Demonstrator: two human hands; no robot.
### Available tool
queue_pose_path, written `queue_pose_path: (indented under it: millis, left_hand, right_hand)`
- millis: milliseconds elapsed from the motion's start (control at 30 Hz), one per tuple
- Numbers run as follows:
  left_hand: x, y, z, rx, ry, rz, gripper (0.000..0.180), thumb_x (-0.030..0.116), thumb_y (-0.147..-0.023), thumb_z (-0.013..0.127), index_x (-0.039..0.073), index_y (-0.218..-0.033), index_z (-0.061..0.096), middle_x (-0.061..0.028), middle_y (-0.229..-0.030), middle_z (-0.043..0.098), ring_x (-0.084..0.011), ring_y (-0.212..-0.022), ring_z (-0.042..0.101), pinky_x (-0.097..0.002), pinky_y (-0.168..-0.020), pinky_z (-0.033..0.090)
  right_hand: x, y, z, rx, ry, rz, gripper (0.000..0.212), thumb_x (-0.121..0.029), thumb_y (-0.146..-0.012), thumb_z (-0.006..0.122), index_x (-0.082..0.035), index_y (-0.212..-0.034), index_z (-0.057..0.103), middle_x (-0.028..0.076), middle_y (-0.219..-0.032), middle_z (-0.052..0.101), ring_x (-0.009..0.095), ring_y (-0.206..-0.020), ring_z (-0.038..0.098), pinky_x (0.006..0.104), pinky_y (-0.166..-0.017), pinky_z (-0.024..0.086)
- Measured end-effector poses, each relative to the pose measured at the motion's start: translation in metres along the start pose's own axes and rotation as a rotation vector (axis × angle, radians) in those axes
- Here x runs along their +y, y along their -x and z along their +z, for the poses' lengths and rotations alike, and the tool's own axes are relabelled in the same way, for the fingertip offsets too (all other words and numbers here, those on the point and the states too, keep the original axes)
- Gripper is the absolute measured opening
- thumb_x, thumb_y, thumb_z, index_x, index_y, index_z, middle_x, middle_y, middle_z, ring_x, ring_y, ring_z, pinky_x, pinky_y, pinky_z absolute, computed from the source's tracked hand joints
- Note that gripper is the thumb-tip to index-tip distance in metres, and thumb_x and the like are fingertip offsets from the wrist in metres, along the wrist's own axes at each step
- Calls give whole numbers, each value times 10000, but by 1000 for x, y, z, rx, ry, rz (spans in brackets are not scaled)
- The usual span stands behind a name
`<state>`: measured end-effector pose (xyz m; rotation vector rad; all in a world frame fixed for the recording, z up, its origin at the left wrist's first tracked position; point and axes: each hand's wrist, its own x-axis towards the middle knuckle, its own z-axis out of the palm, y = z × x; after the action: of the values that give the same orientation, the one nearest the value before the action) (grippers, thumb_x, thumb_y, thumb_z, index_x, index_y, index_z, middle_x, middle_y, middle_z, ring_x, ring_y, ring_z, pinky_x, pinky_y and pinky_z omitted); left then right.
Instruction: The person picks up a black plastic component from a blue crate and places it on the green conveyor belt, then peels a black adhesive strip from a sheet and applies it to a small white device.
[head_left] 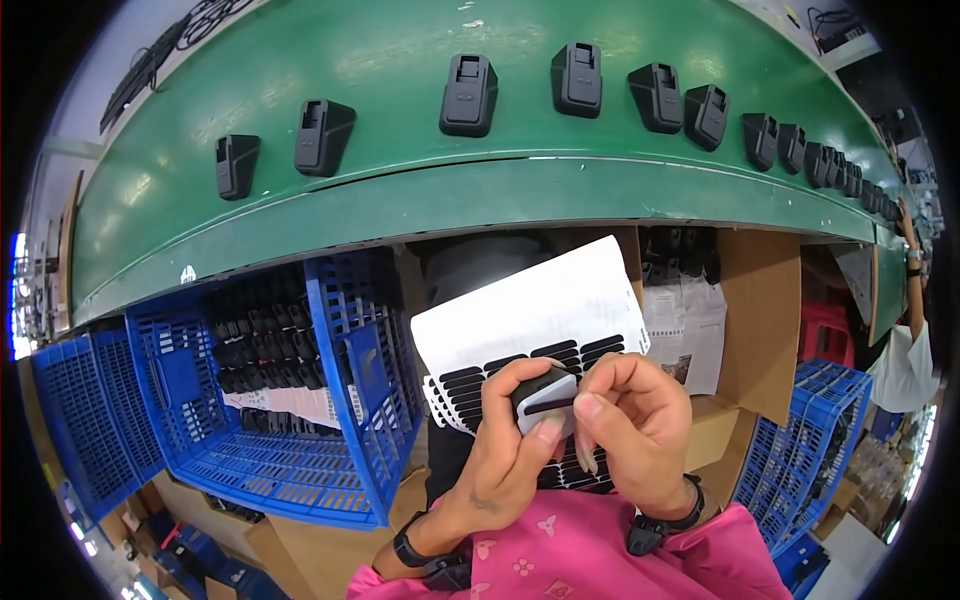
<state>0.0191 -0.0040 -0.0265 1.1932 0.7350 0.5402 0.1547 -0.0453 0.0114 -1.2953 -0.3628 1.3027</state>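
My left hand [500,450] is closed around a small black device with a flat light-grey face [540,393], held above my lap. Across that face lies a narrow black sticker strip [550,405]. The thumb and forefinger of my right hand [640,435] pinch the strip's right end, close against the device. Underneath both hands, a white sheet [530,290] rests tilted on my lap, with rows of black oblong stickers on its lower part. My hands hide some of those rows.
Black cradle-shaped units [470,95] stand in a line along the green conveyor [400,185]. A blue crate [290,475] with black parts is at left, an open cardboard box [755,330] at right. Another blue crate [800,450] and a person's arm [915,290] are farther right.
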Motion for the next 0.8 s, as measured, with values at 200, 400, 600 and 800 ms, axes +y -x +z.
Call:
queue_pose_path:
  millis: [200, 400, 600, 800]
  left_hand:
    - [1, 0, 2, 6, 28, -17, 445, 105, -939, 421, 24, -1330, 226, -114, -1015, 499, -136, -776, 499, -275, -694, 440]
    - [-2, 0, 4, 14, 23, -17, 442, 94, -938, 418, 19, -1328, 226, -109, -997, 505, -132, -768, 498, -274, -691, 438]
    - [-1, 0, 5, 27, 9, -35, 437, 84, -936, 415, 9, -1324, 229, -122, -1016, 512, -134, -778, 502, -278, -703, 438]
    - [-4, 0, 7, 52, -38, -9, 431, 93, -932, 426, 1, -1316, 254, -144, -1066, 510, -183, -909, 523, -313, -830, 428]
  right_hand:
    - [6, 0, -9, -44, -46, -14, 74, -32, -886, 557, 27, -893, 513, 39, -767, 560, 51, -605, 519, 199, -539, 448]
    - [8, -1, -12, -79, -69, -8, 94, -42, -901, 566, 32, -937, 520, 36, -787, 582, 38, -632, 529, 193, -557, 470]
    - [6, -3, -9, -50, -45, 1, 76, -34, -889, 561, 23, -907, 513, 35, -769, 566, 43, -604, 513, 191, -539, 440]
    - [7, -3, -8, -14, -25, 2, 63, -20, -877, 561, 15, -879, 509, 32, -751, 555, 46, -576, 503, 190, -513, 414]
